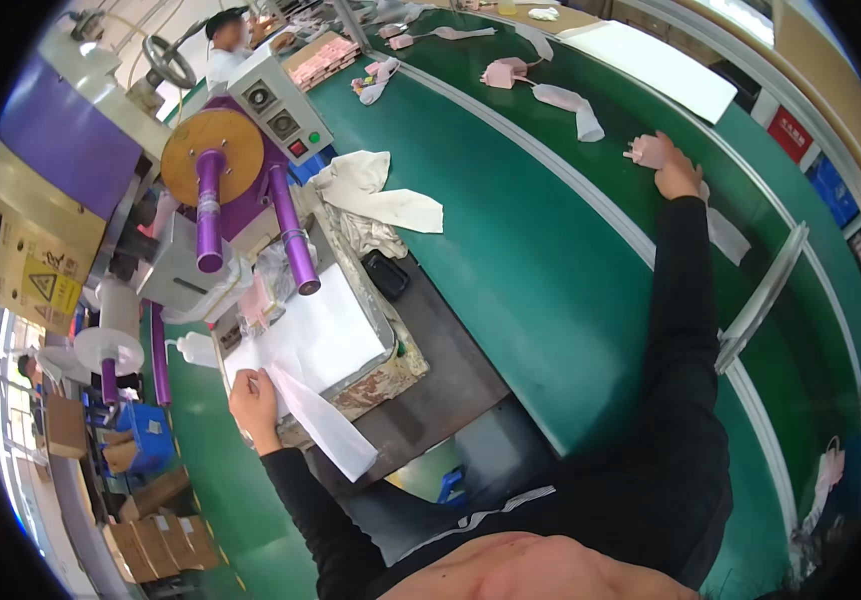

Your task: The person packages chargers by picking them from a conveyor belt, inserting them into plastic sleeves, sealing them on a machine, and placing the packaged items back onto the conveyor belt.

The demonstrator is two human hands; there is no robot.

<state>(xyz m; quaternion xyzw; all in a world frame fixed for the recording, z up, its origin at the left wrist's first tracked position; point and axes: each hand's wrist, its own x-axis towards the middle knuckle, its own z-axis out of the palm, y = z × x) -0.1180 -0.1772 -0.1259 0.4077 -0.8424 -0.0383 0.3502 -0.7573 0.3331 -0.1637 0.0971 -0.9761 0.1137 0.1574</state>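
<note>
On the left, my left hand is closed on one end of a pale, translucent plastic sleeve. The sleeve hangs over the near edge of a machine bed with a white surface. My right arm stretches far to the right over a dark green conveyor belt. There my right hand has its fingers around a pink plug adapter, whose prongs point left. A whitish sleeved end trails from below that hand. Part of the adapter is hidden by my fingers.
Further along the belt lie another pink adapter and a white sleeved piece. A purple machine roller and a control box overhang the bed. White cloths lie beside it. A metal bar crosses the belt. A person sits beyond.
</note>
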